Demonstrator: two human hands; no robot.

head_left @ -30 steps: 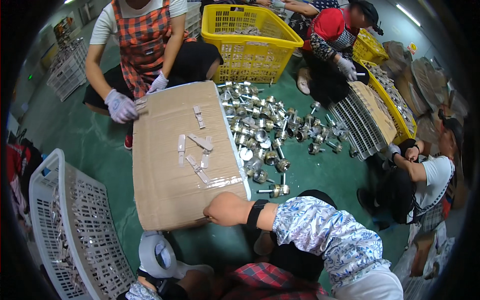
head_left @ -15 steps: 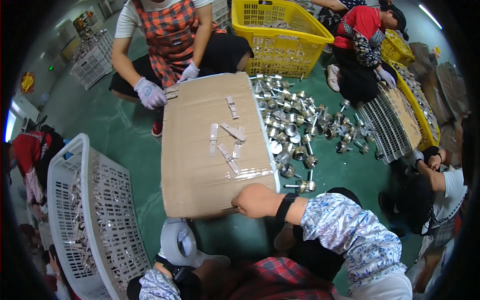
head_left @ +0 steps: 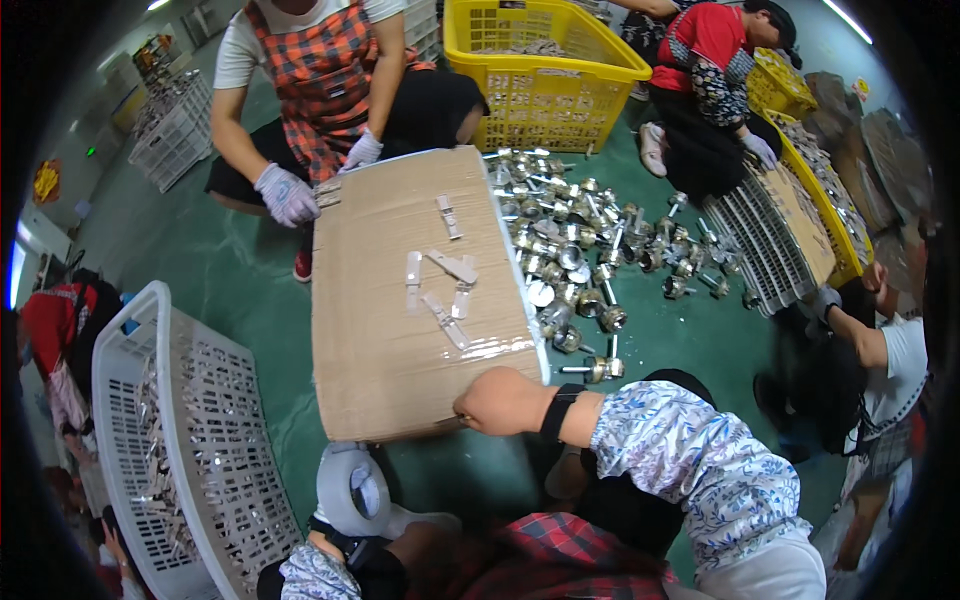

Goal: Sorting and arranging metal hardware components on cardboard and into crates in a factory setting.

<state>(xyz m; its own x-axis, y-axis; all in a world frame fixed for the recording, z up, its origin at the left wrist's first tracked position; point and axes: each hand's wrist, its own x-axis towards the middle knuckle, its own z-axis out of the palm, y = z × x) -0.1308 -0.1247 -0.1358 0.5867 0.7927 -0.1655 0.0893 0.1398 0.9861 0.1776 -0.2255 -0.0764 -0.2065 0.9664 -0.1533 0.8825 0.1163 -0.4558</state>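
My right hand (head_left: 503,400) is closed at the near edge of a cardboard-covered board (head_left: 370,350), its fingers curled against that edge. Several small pale pieces (head_left: 445,320), flat and hinge-like, lie loosely on the board, one apart toward the far side. At the lower left, my left hand (head_left: 327,543) shows only near the wrist, beside a roll of wide clear tape (head_left: 345,500). The roll stands on edge just under the board's near left corner. My left fingers are hidden, so whether they grip the roll cannot be seen.
Metal cup-shaped parts with rods (head_left: 590,270) cover the floor right of the board. A tall white crate (head_left: 215,420) of metal pieces stands left. A person in gloves (head_left: 288,195) sits opposite, by a yellow crate (head_left: 550,90). Others work at right around another yellow crate (head_left: 835,215).
The whole view has shifted slightly, so things sit a little farther left. My right hand keeps its place at the board's edge, and the pale pieces lie as before.
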